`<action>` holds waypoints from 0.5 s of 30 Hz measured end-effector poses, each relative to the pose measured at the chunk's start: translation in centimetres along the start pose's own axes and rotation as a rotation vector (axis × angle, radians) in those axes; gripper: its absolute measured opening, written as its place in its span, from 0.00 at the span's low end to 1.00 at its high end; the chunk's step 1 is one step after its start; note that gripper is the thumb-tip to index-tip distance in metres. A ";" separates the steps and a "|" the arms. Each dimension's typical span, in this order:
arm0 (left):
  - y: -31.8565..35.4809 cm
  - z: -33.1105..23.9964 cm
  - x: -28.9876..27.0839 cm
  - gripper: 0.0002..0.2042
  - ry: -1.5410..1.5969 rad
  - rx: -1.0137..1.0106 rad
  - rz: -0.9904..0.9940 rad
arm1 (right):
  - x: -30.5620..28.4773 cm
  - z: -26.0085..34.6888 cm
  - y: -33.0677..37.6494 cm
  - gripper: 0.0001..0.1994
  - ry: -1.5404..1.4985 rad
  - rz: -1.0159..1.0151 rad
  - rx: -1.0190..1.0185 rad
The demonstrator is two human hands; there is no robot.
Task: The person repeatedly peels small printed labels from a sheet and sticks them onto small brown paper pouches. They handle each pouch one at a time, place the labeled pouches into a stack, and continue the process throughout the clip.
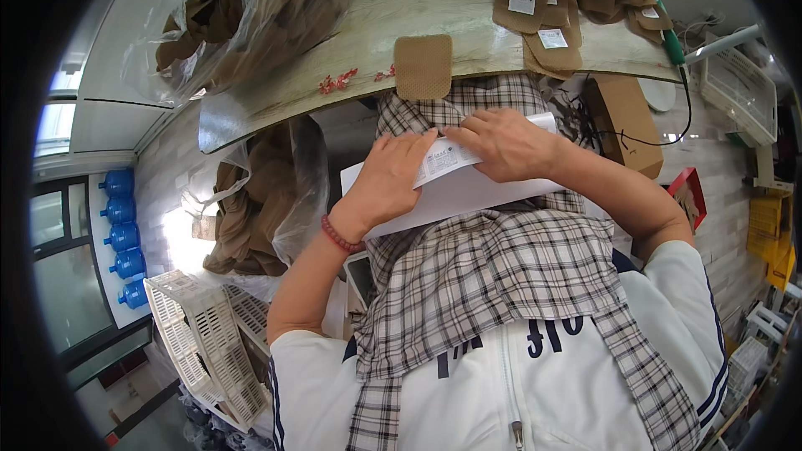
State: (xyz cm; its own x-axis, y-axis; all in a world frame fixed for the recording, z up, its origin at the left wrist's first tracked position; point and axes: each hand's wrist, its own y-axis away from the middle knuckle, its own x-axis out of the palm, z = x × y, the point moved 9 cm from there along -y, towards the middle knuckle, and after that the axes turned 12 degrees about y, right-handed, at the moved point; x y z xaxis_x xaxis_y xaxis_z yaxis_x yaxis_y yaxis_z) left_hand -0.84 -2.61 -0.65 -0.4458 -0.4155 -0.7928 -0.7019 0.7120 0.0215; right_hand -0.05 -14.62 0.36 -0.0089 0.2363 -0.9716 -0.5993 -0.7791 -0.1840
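Observation:
A white sheet of printed labels [455, 160] is bent over above my lap, its printed strip facing up along the fold and its plain white part hanging toward me. My left hand [388, 174] is closed on the left side of the sheet, thumb and fingers pressed to it. My right hand [504, 144] grips the fold farther right, its fingertips close to the left ones. Just beyond, a brown mesh-textured pad [423, 68] with rounded corners lies over the near edge of the table, with no label visible on it.
The table [368, 42] bears labelled brown pads [522, 4] at the far right and a clear bag of brown pads [284, 17] at the far left. Another bag of pads [259, 200], a white crate [209, 342] and a cardboard box [622, 121] stand below. A green-handled tool [673, 46] hangs at the right edge.

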 end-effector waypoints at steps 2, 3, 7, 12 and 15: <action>0.7 2.0 0.9 0.24 0.052 -0.005 -0.077 | 0.3 -0.5 0.2 0.19 0.076 0.076 0.024; 0.5 2.1 0.7 0.23 0.083 0.001 -0.115 | 0.4 -1.0 0.5 0.18 0.119 0.118 0.043; 0.4 0.7 0.3 0.11 -0.218 0.011 -0.210 | 0.5 -2.5 1.7 0.14 0.140 0.108 0.074; 0.1 1.3 1.1 0.08 -0.351 0.031 -0.283 | 1.9 -4.8 2.7 0.20 0.054 0.107 0.111; 0.6 1.8 1.2 0.09 -0.320 0.050 -0.331 | 1.5 -5.8 3.1 0.32 -0.010 0.118 0.225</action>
State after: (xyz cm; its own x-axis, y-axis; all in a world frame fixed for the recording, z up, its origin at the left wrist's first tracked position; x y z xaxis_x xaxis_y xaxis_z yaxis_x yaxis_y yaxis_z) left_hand -0.83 -1.67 -2.71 -0.0027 -0.4349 -0.9005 -0.7461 0.6004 -0.2877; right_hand 2.74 -20.02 -2.55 -0.0965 0.1577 -0.9828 -0.7567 -0.6530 -0.0305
